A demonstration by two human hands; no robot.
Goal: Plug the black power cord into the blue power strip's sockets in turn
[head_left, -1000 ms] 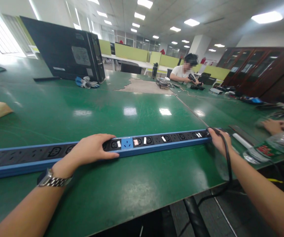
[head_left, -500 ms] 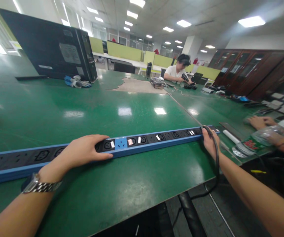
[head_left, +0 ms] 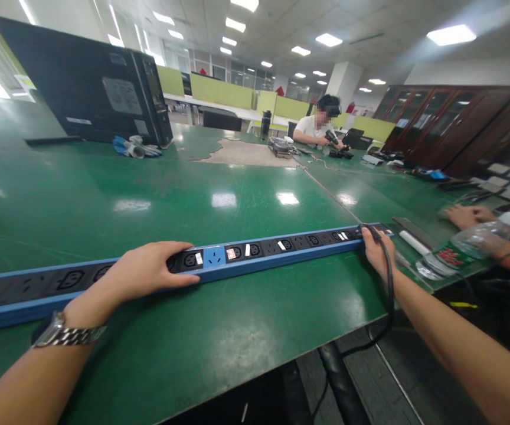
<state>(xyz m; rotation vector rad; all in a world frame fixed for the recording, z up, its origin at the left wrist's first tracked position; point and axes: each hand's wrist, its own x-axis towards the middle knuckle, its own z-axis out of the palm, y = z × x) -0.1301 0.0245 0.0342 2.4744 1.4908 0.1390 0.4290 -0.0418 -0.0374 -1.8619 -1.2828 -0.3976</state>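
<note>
A long blue power strip with black sockets, one blue socket and small stickers lies across the green table, running past the left edge of view. My left hand grips it across its width, thumb on the near side and fingers over the far side, beside the blue socket. At the strip's right end, my right hand closes around a black plug, which is at the sockets and mostly covered by my fingers. From it a black cable loops down past my wrist and below the table edge.
A black computer case stands at the back left with gloves beside it. To the right are a plastic bottle and another person's hands. A person sits across the green table, whose near edge slopes below my arms.
The view has shifted very slightly left. Both hands keep their places on the power strip and the plug.
</note>
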